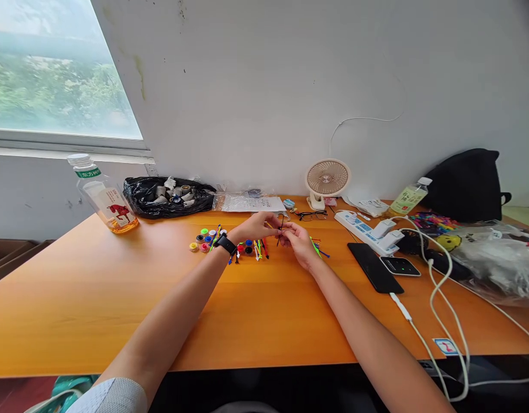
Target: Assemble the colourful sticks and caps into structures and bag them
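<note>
My left hand [259, 226], with a black watch [226, 244] on its wrist, is closed in a pinch. My right hand [299, 242] meets it fingertip to fingertip, also closed. Between them is a thin black stick [281, 222], held upright above the table; its exact kind is too small to make out. Under and beside my left hand lie small coloured arrow-shaped plastic pieces [258, 250]. Several round coloured caps [204, 247] sit to the left of the watch, partly hidden by the wrist. More thin coloured pieces [319, 250] lie just beyond my right hand.
On the wooden table [256, 321] stand a tea bottle [112, 201], a black bag of grey pieces [170, 198] and a small fan [328, 179]. Glasses [311, 215] lie near the fan. Rightward are a phone [374, 268], a power strip [368, 232], looping cables and plastic bags [497, 258].
</note>
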`<action>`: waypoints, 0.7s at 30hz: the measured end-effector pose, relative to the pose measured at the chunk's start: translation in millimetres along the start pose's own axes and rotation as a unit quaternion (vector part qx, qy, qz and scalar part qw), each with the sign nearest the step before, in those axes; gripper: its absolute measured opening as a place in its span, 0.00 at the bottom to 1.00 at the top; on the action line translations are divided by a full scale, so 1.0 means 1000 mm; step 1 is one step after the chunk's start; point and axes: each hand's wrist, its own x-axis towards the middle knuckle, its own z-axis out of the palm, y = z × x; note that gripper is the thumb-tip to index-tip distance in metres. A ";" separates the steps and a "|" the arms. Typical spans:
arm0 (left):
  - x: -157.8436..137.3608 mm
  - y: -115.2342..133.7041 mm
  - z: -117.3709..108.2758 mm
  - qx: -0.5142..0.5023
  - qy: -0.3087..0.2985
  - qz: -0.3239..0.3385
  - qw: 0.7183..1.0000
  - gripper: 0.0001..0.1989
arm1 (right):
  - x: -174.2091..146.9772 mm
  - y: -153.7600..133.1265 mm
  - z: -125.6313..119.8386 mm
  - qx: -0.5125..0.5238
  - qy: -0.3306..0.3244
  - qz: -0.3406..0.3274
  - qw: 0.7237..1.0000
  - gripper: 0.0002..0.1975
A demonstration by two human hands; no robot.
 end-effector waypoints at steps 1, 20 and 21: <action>0.000 0.000 -0.001 0.003 -0.013 0.013 1.000 0.11 | -0.001 -0.002 0.000 0.003 -0.001 0.009 1.000 0.18; -0.002 -0.003 -0.003 0.132 -0.026 0.065 0.989 0.08 | -0.002 0.003 -0.015 -0.358 -0.005 -0.026 0.933 0.12; -0.002 -0.004 -0.002 0.147 -0.013 0.069 0.987 0.09 | -0.003 0.002 -0.016 -0.418 -0.004 -0.051 0.907 0.11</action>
